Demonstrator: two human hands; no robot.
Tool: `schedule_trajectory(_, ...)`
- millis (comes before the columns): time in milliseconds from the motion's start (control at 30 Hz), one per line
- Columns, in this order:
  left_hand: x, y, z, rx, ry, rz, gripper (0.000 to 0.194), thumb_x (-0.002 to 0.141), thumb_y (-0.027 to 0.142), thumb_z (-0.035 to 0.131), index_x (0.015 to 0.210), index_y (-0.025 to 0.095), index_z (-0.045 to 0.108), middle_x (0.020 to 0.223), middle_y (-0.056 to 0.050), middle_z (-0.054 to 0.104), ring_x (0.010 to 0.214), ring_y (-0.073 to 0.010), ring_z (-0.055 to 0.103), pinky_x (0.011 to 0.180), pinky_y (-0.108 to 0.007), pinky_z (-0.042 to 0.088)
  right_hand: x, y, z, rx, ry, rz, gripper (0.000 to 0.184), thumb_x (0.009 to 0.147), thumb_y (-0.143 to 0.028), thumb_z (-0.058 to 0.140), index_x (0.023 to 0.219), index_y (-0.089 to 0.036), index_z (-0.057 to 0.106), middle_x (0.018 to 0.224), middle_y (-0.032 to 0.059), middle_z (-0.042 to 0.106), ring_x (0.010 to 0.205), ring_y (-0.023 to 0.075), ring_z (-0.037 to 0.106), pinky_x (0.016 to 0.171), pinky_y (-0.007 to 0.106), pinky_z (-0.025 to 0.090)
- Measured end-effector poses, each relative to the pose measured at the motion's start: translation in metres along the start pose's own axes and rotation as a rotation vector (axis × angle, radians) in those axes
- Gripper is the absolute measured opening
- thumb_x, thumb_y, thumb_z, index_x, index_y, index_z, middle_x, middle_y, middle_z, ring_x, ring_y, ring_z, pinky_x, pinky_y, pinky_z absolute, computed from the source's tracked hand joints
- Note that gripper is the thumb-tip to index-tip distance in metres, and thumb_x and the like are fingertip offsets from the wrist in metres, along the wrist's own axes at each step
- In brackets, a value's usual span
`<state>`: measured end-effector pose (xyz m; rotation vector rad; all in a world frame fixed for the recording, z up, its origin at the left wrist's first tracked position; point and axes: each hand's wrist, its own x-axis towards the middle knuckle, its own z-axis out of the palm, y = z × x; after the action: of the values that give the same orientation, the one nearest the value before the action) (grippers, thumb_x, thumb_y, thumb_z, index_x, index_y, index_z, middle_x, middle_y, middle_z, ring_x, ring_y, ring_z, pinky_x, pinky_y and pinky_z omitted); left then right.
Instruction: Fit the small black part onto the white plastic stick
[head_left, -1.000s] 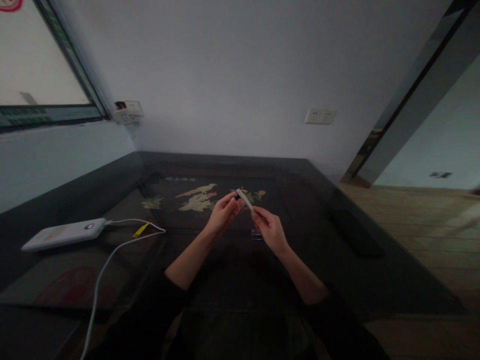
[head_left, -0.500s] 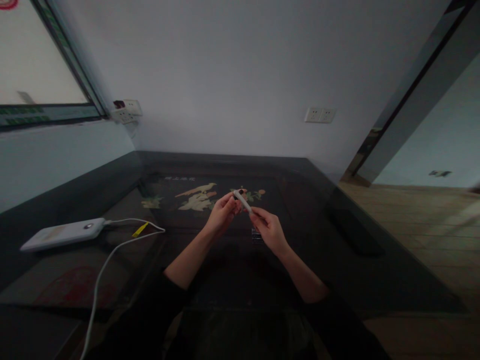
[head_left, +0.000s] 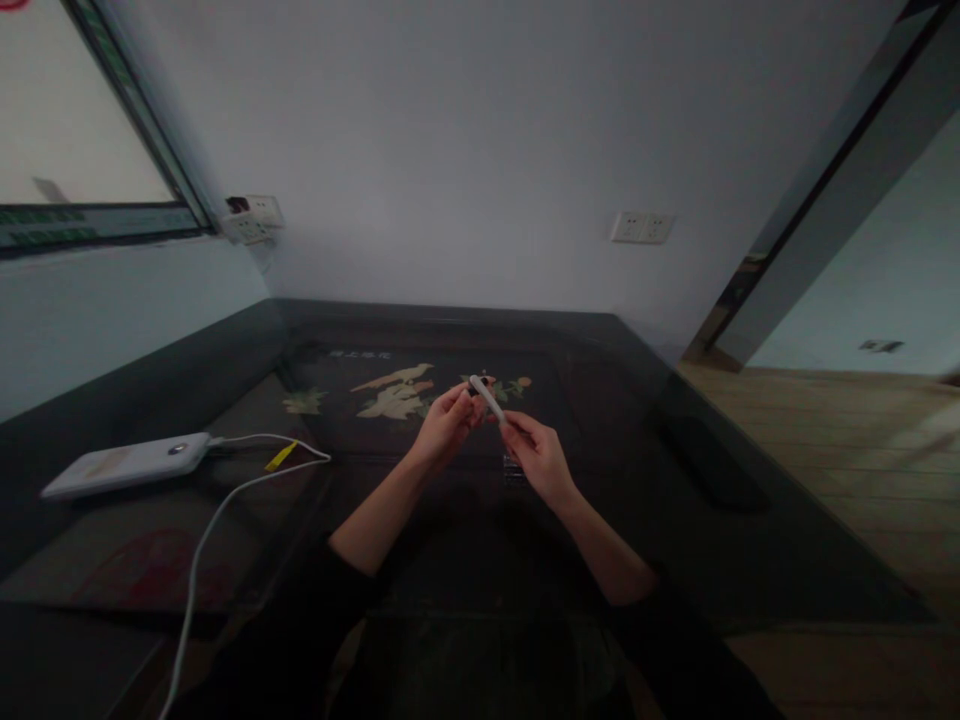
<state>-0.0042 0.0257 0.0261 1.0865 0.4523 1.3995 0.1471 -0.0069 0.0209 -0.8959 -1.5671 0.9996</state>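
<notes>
Over the middle of the dark table [head_left: 450, 560], my right hand [head_left: 544, 460] pinches the near end of a slim, pale grey stick-like tool [head_left: 490, 400]. The tool slants up and left, and its far end meets my left hand [head_left: 444, 428]. Closed fingers of that hand grip a small dark piece [head_left: 474, 388] at the tool's tip; its kind is too small to make out. Just below my right hand lies a small dark object with shiny ribs [head_left: 513, 470], partly covered by the hand.
A white power bank [head_left: 131, 465] lies at the left, with a white cable [head_left: 196, 570] bearing a yellow tag [head_left: 280, 457]. A flat black object [head_left: 712, 465] rests near the table's right side. Behind the table stands a wall with sockets [head_left: 643, 228].
The tool's far end has shifted slightly against the small dark piece. Both hands stay in nearly the same place.
</notes>
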Motion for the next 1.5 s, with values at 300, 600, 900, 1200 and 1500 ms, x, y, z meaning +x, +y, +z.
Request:
schedule_trajectory(300, 0.0016, -0.0025, -0.0027, 0.011, 0.001, 0.015, 0.043, 0.071, 0.046, 0.07, 0.099, 0.013, 0.066, 0.059, 0.005, 0.048, 0.054, -0.0058, 0.04, 0.057, -0.02, 0.037, 0.0018, 0.0021, -0.0006, 0.059, 0.014, 0.031, 0.038, 0.084, -0.045, 0.054, 0.1, -0.012, 0.064, 0.054, -0.0051, 0.038, 0.043, 0.0059, 0.032, 0.039, 0.02, 0.023)
schedule_trajectory(600, 0.0016, -0.0024, -0.0017, -0.024, 0.002, 0.021, 0.041, 0.07, 0.044, 0.072, 0.097, 0.014, 0.067, 0.058, 0.005, 0.048, 0.053, -0.005, 0.041, 0.056, -0.019, 0.037, 0.0017, 0.0012, 0.0013, 0.123, -0.022, 0.035, 0.035, 0.084, -0.045, 0.054, 0.098, -0.014, 0.063, 0.056, -0.0054, 0.038, 0.044, 0.0057, 0.032, 0.039, 0.02, 0.024)
schedule_trajectory(900, 0.0001, -0.0026, -0.0004, -0.067, 0.023, -0.029, 0.047, 0.066, 0.045, 0.075, 0.102, 0.015, 0.067, 0.056, 0.005, 0.047, 0.053, -0.0058, 0.043, 0.061, -0.021, 0.043, -0.0004, 0.0041, 0.0026, 0.042, -0.014, 0.013, 0.034, 0.086, -0.044, 0.053, 0.098, -0.014, 0.062, 0.055, -0.005, 0.038, 0.044, 0.0064, 0.033, 0.041, 0.02, 0.026)
schedule_trajectory(1200, -0.0004, -0.0028, -0.0002, -0.094, 0.049, -0.033, 0.048, 0.066, 0.044, 0.076, 0.101, 0.012, 0.067, 0.057, 0.004, 0.046, 0.052, -0.0056, 0.041, 0.054, -0.02, 0.038, -0.0032, 0.0028, 0.0069, 0.105, -0.083, 0.037, 0.033, 0.084, -0.046, 0.054, 0.091, -0.014, 0.06, 0.055, -0.0053, 0.039, 0.043, 0.0061, 0.034, 0.039, 0.02, 0.024)
schedule_trajectory(1500, 0.0001, -0.0042, -0.0021, -0.067, 0.015, -0.012, 0.051, 0.069, 0.045, 0.073, 0.107, 0.012, 0.065, 0.056, 0.005, 0.046, 0.053, -0.006, 0.04, 0.056, -0.021, 0.038, -0.002, 0.0024, 0.0078, 0.094, -0.039, 0.062, 0.033, 0.084, -0.046, 0.054, 0.092, -0.015, 0.061, 0.055, -0.0053, 0.039, 0.044, 0.0063, 0.032, 0.039, 0.02, 0.024)
